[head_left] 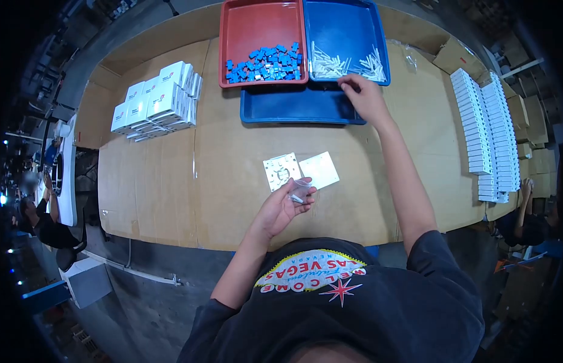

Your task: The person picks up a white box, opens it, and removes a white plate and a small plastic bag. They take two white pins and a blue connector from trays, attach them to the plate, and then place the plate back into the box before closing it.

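Note:
My left hand (pixel 281 212) is closed around a small clear plastic bag (pixel 301 189), and a small white piece shows inside it. Just beyond that hand two white square plates (pixel 319 171) lie on the cardboard surface, one with a round cut-out pattern and one plain. My right hand (pixel 364 100) is over the front edge of the blue bin (pixel 342 27), near its white stick-like pieces (pixel 330 65). Its thumb and forefinger curl together in a pinch; whatever is between their tips is too small to make out.
A red bin (pixel 263 24) with blue clip-like parts (pixel 266 65) stands beside the blue one, above another blue tray (pixel 293 112). Stacked white boxes (pixel 154 103) sit at left, and tall rows of boxes (pixel 484 133) at right. Other people (pixel 45 224) are at both sides.

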Demonstrator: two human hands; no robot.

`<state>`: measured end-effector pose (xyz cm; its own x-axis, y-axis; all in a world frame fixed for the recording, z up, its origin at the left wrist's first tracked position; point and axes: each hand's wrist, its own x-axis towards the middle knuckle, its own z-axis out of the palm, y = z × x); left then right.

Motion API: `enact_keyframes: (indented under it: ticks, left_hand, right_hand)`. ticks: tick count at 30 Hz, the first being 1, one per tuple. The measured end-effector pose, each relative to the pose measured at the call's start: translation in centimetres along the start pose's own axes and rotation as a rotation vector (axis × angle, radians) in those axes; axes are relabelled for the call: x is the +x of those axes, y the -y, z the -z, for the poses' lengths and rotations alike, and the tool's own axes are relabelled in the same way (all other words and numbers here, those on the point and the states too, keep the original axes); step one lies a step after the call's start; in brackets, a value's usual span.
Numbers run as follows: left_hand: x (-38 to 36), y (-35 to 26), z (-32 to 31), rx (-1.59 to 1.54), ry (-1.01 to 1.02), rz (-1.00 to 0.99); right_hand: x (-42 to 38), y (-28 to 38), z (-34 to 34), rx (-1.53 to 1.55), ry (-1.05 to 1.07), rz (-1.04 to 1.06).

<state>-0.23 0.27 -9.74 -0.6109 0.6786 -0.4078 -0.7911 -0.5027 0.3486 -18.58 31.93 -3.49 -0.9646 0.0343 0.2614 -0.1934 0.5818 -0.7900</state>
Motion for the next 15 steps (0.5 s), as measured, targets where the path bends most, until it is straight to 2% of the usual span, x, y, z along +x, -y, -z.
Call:
enact_keyframes:
  ticks: [5, 8, 15]
  left_hand:
    - [-0.5, -0.2, -0.7, 0.011, 0.035, -0.025]
    - [-1.0, -0.6, -1.0, 0.008, 0.033, -0.038]
    - [-1.4, -0.5, -1.0, 0.049, -0.029, -0.056]
  right_hand:
    - [5.2, -2.2, -0.1, -0.282, -0.068, 0.127]
    - [6.6, -2.2, -0.4, -0.499, -0.003, 0.148]
    - [7.7, -2.7, -0.6, -0.519, -0.022, 0.173]
